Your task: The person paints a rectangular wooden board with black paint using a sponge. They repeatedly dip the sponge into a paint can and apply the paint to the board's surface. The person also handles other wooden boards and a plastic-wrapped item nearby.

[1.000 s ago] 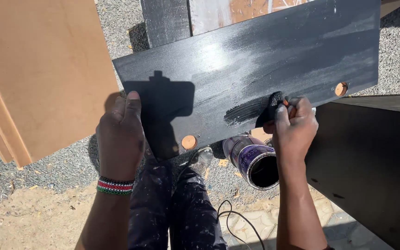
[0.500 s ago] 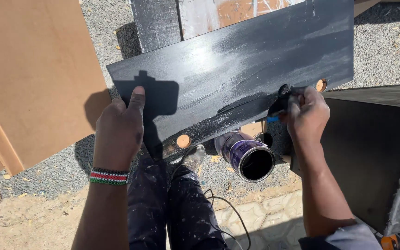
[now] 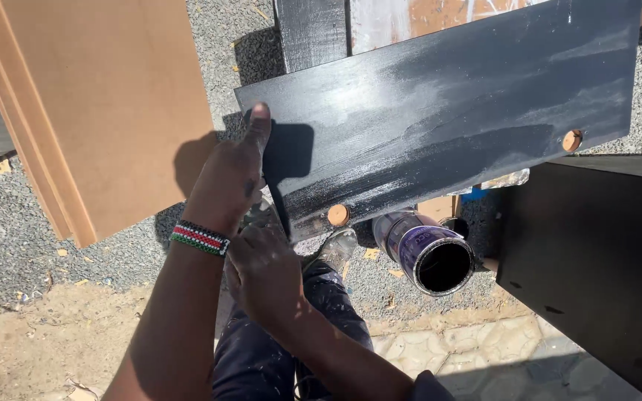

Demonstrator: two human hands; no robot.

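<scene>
A long black-painted board (image 3: 447,126) with grey streaks lies slanted in front of me. Two round wooden plugs, one (image 3: 338,215) near its lower left and the other (image 3: 572,140) at its right end, sit on its near edge. My left hand (image 3: 228,178), with a beaded bracelet (image 3: 199,238) on the wrist, grips the board's left end, thumb on top. My right hand (image 3: 265,271) is just below that wrist, at the board's lower left corner. Its fingers are curled and hidden from me, so what they hold is unclear.
An open paint can (image 3: 432,256) lies tilted on the gravel under the board, beside my paint-spattered shoe (image 3: 336,249). Brown fibreboard sheets (image 3: 105,96) lean at the left. A black panel (image 3: 596,252) stands at the right. Another black plank (image 3: 310,30) lies behind.
My right hand has left the board's right part and crossed to its lower left corner, under my left wrist. The dark tool it held is out of sight. The left hand keeps its grip.
</scene>
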